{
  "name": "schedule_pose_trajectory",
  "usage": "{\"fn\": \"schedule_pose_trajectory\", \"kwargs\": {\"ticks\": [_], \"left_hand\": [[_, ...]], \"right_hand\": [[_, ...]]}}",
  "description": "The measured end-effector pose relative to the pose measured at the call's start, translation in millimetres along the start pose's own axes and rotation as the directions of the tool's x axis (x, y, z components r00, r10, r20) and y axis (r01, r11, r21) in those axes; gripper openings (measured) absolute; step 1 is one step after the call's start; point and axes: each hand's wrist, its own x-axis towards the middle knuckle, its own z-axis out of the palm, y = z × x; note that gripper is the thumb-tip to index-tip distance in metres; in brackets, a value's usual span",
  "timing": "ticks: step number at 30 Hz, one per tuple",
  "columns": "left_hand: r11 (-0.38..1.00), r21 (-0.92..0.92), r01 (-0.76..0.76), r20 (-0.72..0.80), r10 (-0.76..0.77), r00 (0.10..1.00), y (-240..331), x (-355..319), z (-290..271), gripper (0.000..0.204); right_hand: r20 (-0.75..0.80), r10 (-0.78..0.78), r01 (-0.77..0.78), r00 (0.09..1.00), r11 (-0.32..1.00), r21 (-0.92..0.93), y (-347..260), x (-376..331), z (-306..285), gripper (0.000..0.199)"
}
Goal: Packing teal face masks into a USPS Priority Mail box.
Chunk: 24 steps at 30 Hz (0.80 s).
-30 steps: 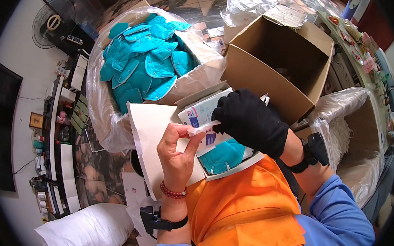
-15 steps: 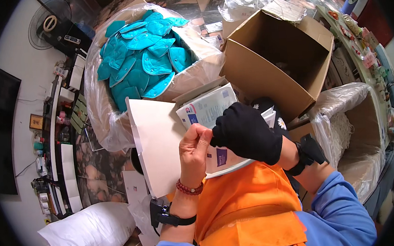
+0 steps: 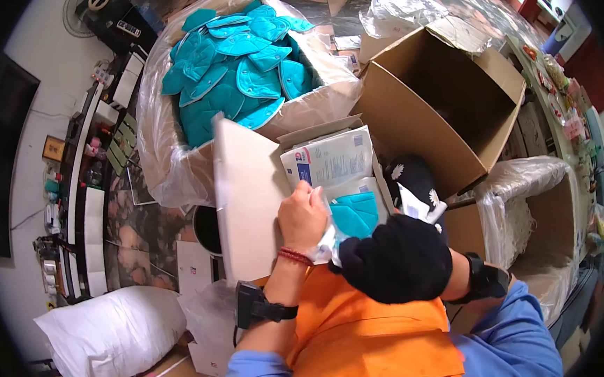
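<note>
My bare left hand [image 3: 303,218], with a red bead bracelet at its wrist, is closed on a crumpled clear-and-white plastic bag [image 3: 327,241]. A teal fabric pad [image 3: 355,214] with pale edging shows between my hands. My right hand [image 3: 397,260], in a black glove, is curled against the pad's lower edge; its fingertips are mostly hidden. Beneath and beyond the hands is an open white carton [image 3: 250,192] with its flap raised on the left. Printed white packets [image 3: 333,160] stand in it. A white packet [image 3: 419,205] pokes out past my gloved hand.
A plastic-lined box [image 3: 196,171] heaped with teal pads [image 3: 237,67] stands beyond the carton at left. To its right is an open brown cardboard box [image 3: 426,110]. Another lined box [image 3: 540,182] sits at right, a stuffed white sack [image 3: 112,335] at lower left.
My hands have come nearer to my body and moved apart. The teal pad now shows between them, along with the crumpled plastic. The view has shifted slightly.
</note>
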Motion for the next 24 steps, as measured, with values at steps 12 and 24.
{"fn": "schedule_pose_trajectory", "kwargs": {"ticks": [12,24], "left_hand": [[0.953,0.044,-0.299,-0.244,0.300,0.922,-1.0,2.9,-23.3,0.036],[0.487,-0.789,0.374,0.477,0.103,0.873,-10.6,-15.9,-29.9,0.015]], "right_hand": [[0.061,0.261,-0.267,0.963,0.956,0.123,63.7,0.7,82.7,0.013],[0.024,0.307,-0.308,0.951,0.946,0.105,66.6,7.1,98.0,0.024]]}}
